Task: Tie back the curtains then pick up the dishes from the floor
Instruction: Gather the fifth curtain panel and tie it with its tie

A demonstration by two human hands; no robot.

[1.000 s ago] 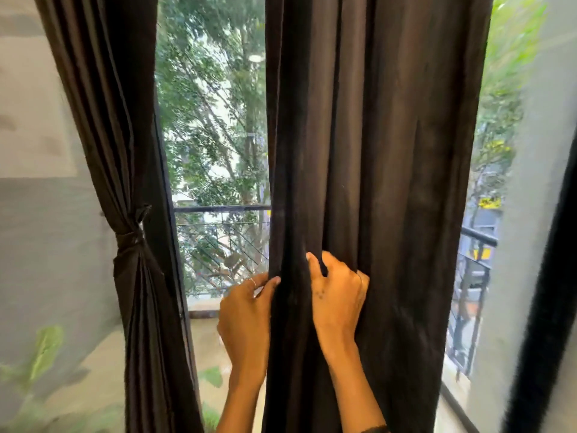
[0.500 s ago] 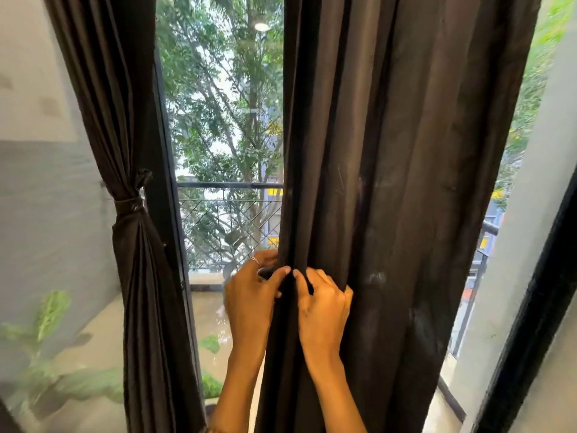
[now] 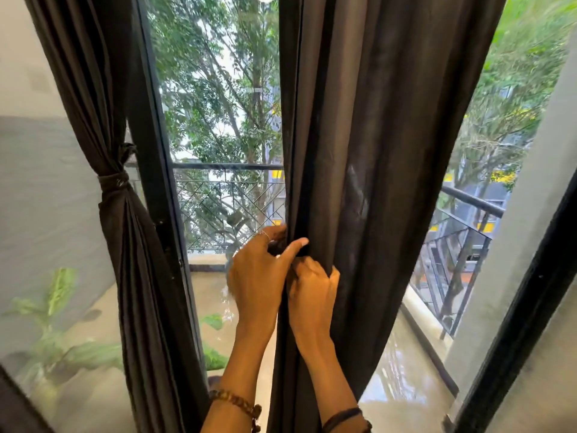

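A dark brown curtain hangs loose in front of the glass door, filling the middle and right. My left hand reaches round its left edge, thumb pressed over the front folds. Beside it, touching, my right hand is closed on a bunch of the same fabric just below. A second dark curtain at the left is gathered and bound at waist height by a knotted tie. No dishes are in view.
A black door frame stands between the two curtains. Beyond the glass lie a wet balcony floor, a metal railing, potted leaves at lower left and trees. A black frame post runs down the right.
My hands have drawn together on the curtain's left edge; the right fingers curled from flat into a grip and the left thumb came over the folds. The view moved closer and lower.
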